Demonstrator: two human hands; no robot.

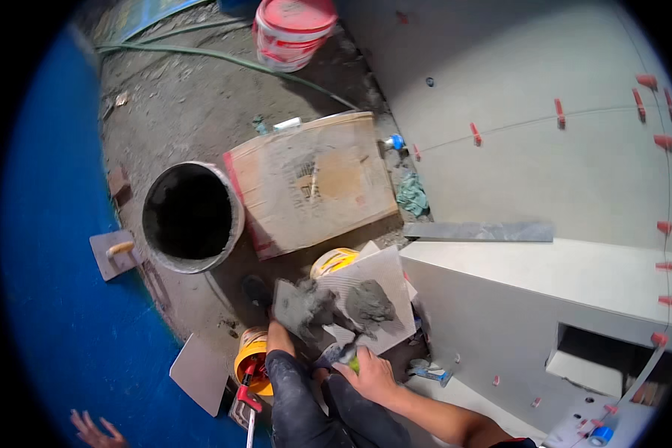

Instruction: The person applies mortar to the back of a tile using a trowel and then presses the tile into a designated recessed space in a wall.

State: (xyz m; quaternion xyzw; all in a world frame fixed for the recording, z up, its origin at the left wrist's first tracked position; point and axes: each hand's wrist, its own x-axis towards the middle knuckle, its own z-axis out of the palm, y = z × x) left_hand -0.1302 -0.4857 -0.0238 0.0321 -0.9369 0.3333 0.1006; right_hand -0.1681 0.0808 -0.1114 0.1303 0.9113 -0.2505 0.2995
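My right hand [373,378] is closed around the green handle [354,364] of a tool that looks like a trowel; its grey head is blurred and partly hidden. Just beyond it, a light square tile [392,275] lies tilted, its face combed with ridges. One lump of grey mortar [369,302] sits on the tile. More mortar [308,306] spreads over its left side, where I cannot make out what lies beneath. Far off at the lower left, my left hand [97,431] is held out with spread fingers, holding nothing. My knees in dark trousers are close below the tile.
A mortar bucket [235,224] stands left of a flattened cardboard box [343,172]. A yellow bucket [251,361] holds red-handled tools. A plastering float [116,254] and loose tile [200,373] lie leftward. A red-and-white pail [295,33] stands far off; tiled walls with red wedges [476,134] rise rightward.
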